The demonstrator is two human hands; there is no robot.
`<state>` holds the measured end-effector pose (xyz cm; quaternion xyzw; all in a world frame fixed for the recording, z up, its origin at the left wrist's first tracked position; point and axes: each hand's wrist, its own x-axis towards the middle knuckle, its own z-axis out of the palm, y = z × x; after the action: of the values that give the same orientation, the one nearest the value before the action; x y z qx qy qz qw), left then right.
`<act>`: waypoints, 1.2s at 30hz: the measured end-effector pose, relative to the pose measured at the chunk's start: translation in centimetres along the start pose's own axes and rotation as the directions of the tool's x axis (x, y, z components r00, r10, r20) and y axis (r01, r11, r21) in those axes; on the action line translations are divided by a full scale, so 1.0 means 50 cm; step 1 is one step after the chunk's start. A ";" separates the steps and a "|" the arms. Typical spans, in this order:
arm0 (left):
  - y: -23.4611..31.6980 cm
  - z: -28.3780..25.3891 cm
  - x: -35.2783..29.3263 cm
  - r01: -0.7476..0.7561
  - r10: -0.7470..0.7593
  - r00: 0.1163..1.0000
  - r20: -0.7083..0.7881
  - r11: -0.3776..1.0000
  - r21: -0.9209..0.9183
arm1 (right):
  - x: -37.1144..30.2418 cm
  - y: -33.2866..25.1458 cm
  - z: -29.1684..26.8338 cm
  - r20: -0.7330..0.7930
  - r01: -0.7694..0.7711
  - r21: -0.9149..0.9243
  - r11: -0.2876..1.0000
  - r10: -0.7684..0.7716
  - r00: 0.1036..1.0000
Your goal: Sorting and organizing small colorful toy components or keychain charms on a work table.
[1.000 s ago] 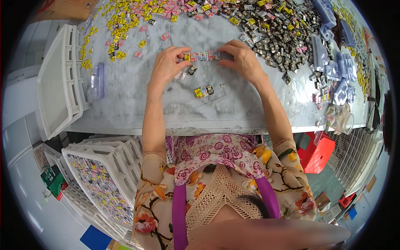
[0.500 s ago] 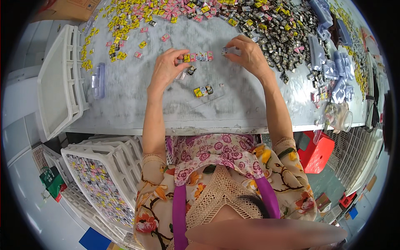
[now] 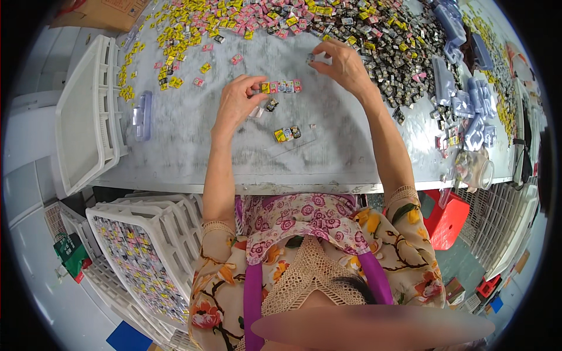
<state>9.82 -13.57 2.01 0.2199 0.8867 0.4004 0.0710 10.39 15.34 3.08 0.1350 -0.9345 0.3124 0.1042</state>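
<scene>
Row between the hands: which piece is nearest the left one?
The yellow printed piece, leftmost, by the left hand; the others, pink or whitish, lie farther right.

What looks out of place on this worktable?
A small dark piece lies askew beside a white scrap, just below the neat row at the left hand. It looks odd because it sits tilted, away from the big dark pile. Nothing looks plainly damaged.

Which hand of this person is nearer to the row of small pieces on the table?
Left. The left hand is at the left end of the row; the right hand is apart from it, farther out and past its right end, holding one piece.
</scene>
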 end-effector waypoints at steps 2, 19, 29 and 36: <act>0.001 0.005 -0.002 0.011 -0.012 1.000 -0.024 0.999 -0.047 | 0.019 0.007 0.000 -0.066 -0.006 0.059 0.998 0.010 0.998; 0.005 0.000 0.004 0.003 -0.003 1.000 -0.018 1.000 -0.007 | -0.065 -0.081 0.071 -0.047 0.111 0.104 0.988 -0.107 0.993; 0.007 0.002 0.000 -0.002 -0.001 1.000 -0.029 0.997 -0.082 | -0.059 -0.089 0.100 -0.068 0.092 0.140 0.986 -0.083 0.994; -0.058 -0.044 0.038 0.122 -0.163 0.982 -0.095 0.931 -0.344 | 0.008 -0.005 0.008 -0.388 -0.077 0.196 0.978 0.149 0.909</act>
<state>6.48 -15.91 1.45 0.1148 0.8215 0.5525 0.0822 10.07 14.84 3.01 0.0222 -0.8682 0.4203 0.2628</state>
